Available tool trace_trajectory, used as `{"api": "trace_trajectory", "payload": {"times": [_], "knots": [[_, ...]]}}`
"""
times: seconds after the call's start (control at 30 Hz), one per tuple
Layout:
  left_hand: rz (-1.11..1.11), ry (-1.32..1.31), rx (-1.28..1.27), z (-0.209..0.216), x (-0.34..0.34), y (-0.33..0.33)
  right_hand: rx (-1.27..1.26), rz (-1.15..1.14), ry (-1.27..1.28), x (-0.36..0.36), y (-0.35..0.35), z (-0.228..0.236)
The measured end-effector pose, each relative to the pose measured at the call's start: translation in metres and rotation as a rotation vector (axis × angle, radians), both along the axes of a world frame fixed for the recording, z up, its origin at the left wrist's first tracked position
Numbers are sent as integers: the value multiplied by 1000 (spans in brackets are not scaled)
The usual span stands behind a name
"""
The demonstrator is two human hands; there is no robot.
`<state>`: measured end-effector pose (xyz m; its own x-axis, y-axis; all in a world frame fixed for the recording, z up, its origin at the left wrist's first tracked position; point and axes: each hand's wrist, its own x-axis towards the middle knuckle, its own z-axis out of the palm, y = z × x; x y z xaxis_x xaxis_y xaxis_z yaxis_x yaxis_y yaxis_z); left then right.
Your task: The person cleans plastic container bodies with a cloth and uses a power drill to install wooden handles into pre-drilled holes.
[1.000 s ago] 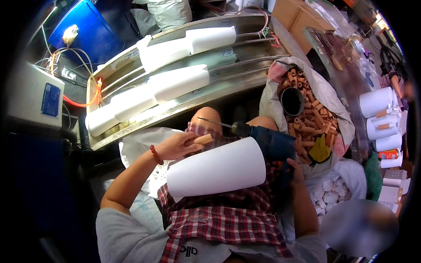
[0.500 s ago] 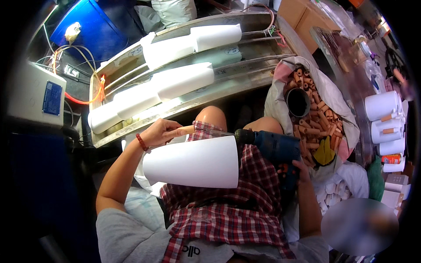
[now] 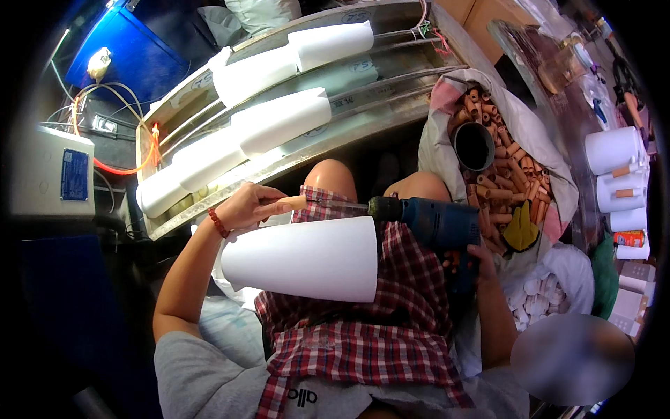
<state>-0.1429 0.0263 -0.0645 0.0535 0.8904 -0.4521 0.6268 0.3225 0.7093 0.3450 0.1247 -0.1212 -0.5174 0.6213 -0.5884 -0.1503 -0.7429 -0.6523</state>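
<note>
Beyond the drill (image 3: 440,222) stands a trough (image 3: 384,113). Left of the drill, the left hand (image 3: 244,207) pinches a tube (image 3: 292,202), seemingly so it faces the bit (image 3: 340,206); the right hand (image 3: 481,263) wraps the drill's handle. Lapward lies a cup (image 3: 300,258).

A blue bin (image 3: 132,59) stands at upper left, a grey cabinet (image 3: 42,171) nearer. Bright light falls on a long trough (image 3: 387,105); past its right end are cardboard (image 3: 485,31) and a brown surface (image 3: 518,52).
</note>
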Motion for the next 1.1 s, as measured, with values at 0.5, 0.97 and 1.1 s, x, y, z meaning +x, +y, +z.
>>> {"api": "trace_trajectory", "payload": {"times": [0.5, 0.97, 1.1], "knots": [[-210, 2, 52, 12, 28, 26, -57, 88, 105, 9, 8, -15], [-273, 101, 117, 23, 55, 48, -74, 85, 123, -1, 13, -7], [-281, 93, 107, 23, 58, 45, 13, 117, 121, -2, 15, -6]]}}
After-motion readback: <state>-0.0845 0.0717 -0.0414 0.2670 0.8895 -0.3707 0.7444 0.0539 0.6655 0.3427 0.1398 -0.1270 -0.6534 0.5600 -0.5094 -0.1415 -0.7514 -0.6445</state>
